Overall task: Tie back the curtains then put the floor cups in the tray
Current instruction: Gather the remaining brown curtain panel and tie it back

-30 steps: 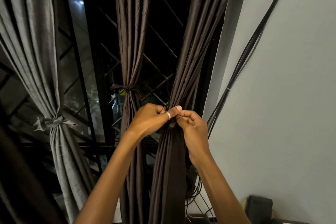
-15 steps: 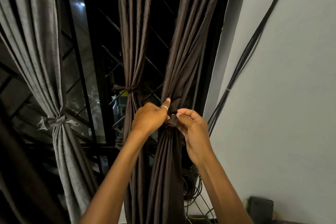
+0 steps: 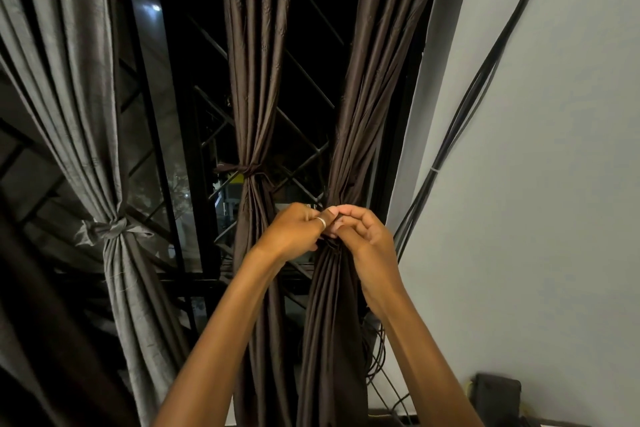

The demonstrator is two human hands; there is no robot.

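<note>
A dark brown curtain [image 3: 367, 107] hangs gathered at the right of the window. My left hand [image 3: 294, 232] and my right hand [image 3: 363, 236] meet at its waist, both pinching the dark tie [image 3: 329, 243] wrapped there; the fingers hide most of the knot. A second brown curtain [image 3: 256, 80] in the middle is bound with a tie [image 3: 242, 170]. At the left a grey curtain [image 3: 76, 114] is also knotted with its tie [image 3: 110, 227]. No cups or tray are in view.
A black window grille [image 3: 304, 80] with diagonal bars stands behind the curtains. Black cables [image 3: 460, 114] run down the white wall [image 3: 536, 184] on the right. A dark box [image 3: 497, 395] sits low at the right, with loose wires beside it.
Both hands have closed together over the tie; the left thumb that stuck up has come down against the right fingers. The view shifted slightly.
</note>
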